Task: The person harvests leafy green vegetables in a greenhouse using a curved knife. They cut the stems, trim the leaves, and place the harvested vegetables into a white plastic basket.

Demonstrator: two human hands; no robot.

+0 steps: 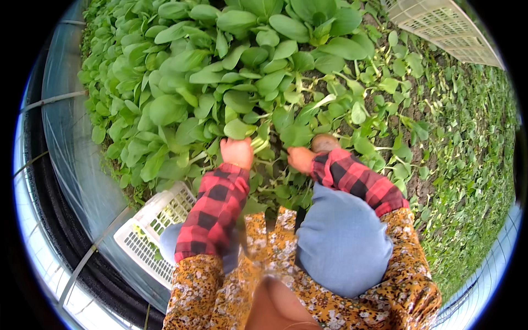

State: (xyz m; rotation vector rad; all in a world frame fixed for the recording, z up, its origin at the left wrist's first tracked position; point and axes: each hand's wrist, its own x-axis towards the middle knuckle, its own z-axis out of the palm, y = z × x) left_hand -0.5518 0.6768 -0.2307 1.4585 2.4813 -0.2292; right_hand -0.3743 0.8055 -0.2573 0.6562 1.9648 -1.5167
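Observation:
My left hand [237, 153] is closed around the pale stems of a leafy green plant [260, 142], which looks like bok choy, at the edge of the dense standing crop [173, 95]. Just to the right, my right hand [301, 160] is low over the plants with its fingers curled. A small dark bit shows at its fingertips, too little to name, and whether it holds something is unclear. Beside the right wrist is a rounded brownish thing [325, 142], partly covered by the sleeve. Loose plants with pale stems [326, 101] lie ahead of the right hand.
A white plastic crate [144, 247] with some greens stands left of my knees. Another pale crate [443, 29] is at the far upper right. Soil strewn with small leaves [466, 144] stretches along the right. Clear plastic sheeting [74, 119] borders the bed on the left.

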